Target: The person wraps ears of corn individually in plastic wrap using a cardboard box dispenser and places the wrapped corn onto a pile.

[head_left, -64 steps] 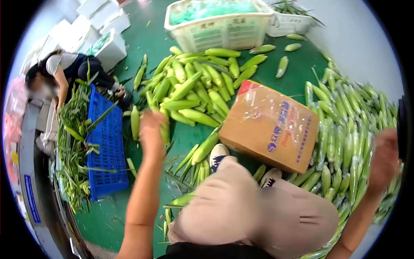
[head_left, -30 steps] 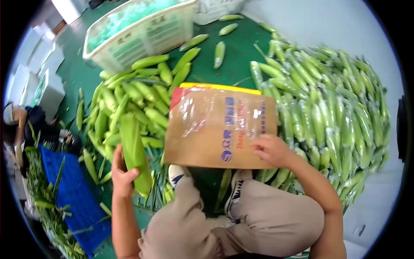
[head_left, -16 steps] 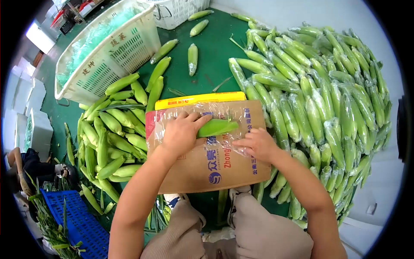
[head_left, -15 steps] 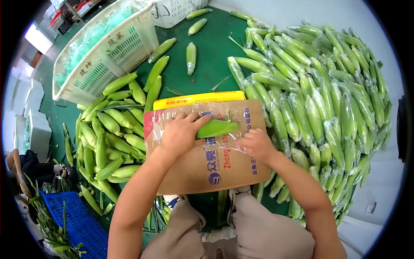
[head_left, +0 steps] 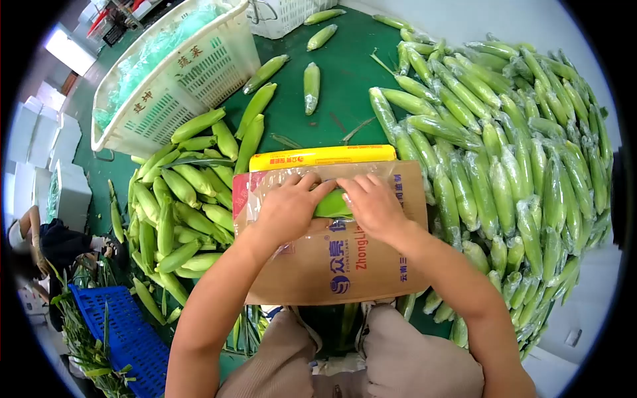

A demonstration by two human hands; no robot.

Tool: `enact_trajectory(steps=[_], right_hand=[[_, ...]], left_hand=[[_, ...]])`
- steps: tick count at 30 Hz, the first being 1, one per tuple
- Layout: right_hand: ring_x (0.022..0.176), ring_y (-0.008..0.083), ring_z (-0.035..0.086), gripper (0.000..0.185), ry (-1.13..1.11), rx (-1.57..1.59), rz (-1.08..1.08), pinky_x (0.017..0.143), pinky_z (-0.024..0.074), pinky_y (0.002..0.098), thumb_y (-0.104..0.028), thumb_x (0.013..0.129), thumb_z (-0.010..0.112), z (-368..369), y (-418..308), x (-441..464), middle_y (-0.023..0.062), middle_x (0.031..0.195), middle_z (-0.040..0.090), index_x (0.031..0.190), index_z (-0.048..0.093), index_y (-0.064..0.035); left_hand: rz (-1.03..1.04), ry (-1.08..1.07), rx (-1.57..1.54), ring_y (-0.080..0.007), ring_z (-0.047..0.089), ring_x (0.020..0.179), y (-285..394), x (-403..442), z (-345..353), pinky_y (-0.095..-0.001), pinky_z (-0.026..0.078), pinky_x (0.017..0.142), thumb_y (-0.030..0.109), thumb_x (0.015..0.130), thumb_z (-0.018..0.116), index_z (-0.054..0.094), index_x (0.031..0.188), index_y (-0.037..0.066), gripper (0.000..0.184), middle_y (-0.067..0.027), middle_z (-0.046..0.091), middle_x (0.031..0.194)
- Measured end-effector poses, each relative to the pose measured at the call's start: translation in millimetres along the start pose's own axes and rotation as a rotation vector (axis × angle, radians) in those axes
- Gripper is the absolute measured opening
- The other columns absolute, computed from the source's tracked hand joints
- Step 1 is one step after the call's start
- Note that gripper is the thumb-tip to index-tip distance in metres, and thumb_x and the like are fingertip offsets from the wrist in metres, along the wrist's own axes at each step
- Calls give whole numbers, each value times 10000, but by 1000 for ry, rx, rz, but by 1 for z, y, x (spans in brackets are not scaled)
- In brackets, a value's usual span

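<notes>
Covering corn (head_left: 335,205) with both hands' fingers (head_left: 355,188), perhaps gripping.

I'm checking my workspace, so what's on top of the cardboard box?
The cardboard box has clear plastic film and a green ear of corn on top. Your left hand and right hand cover the corn's ends, and what's under your palms can't be seen.
</notes>
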State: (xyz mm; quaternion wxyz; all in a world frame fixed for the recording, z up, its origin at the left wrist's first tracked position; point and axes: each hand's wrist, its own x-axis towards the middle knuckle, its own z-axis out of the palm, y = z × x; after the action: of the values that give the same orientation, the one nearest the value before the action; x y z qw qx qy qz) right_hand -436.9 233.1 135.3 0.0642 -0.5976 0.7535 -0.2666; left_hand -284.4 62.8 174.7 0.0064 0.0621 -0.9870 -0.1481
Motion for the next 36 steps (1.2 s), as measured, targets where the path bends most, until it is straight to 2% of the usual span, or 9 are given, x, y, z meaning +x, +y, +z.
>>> enact_trajectory(steps=[8,12,15,18,21,24,28,31,36], right_hand=[[1136,337,547,858,-215,-100,-97,982,448,466,-513,823,770,-18,-9,0,155,1192,562,1453,476,-10],[1076,278,562,899,-22,-284,-65,885,464,438,-600,659,845,10,-14,-7,90,1100,573,1351,570,-98],[1033,286,572,745,-32,-227,-16,839,475,433,-546,692,853,20,-6,-2,75,1048,567,1252,598,-126],[994,294,578,667,-20,-190,-38,814,494,438,-509,715,855,17,-7,-9,75,1005,565,1192,597,-121],[967,314,599,635,-30,-178,-19,821,507,457,-493,718,863,7,-9,-7,92,983,576,1153,610,-105],[952,315,629,592,-6,-215,11,828,527,447,-487,718,866,-6,-17,-13,94,992,605,1083,624,-88],[980,297,640,598,-337,-276,5,839,538,408,-477,743,845,-28,-27,-29,102,1026,637,1110,605,-71],[971,299,640,610,-331,-164,-242,830,539,407,-499,757,823,-19,-33,-49,107,1005,634,1105,591,-55],[1023,321,635,723,-427,-100,-203,894,533,431,-528,771,810,-2,-50,-56,134,1090,631,1235,571,-29]], left_hand=[[-70,-66,-65,-347,617,1095,0,-1,-5,-467,521,897,420,719,869,590,1262,92,693,-114,622,1144],[154,320,-122,-343,591,1083,-13,-27,14,-439,500,946,373,674,925,632,1258,94,710,-122,606,1189],[-240,536,-108,-348,557,1102,-10,-123,28,-427,487,967,334,643,960,649,1281,79,755,-154,563,1210],[-521,261,-209,-339,528,1092,-15,-149,31,-422,483,943,255,661,959,614,1373,67,814,-162,543,1193],[-409,317,-51,-349,621,868,-29,-130,29,-441,506,761,194,841,798,718,1174,96,356,-113,632,861],[-329,428,27,-371,611,768,-34,-127,38,-399,501,697,66,874,726,716,1037,50,164,-128,659,838],[-629,676,-274,-332,674,847,-10,-135,48,-367,536,766,39,995,600,653,1005,26,55,-151,702,945],[-486,882,-652,-349,712,992,31,-134,37,-386,560,898,59,1051,525,624,1071,6,115,-150,742,1129],[-162,445,-277,-351,616,1243,68,-127,46,-487,450,1109,256,1013,602,565,1305,-3,392,-185,658,1326]])
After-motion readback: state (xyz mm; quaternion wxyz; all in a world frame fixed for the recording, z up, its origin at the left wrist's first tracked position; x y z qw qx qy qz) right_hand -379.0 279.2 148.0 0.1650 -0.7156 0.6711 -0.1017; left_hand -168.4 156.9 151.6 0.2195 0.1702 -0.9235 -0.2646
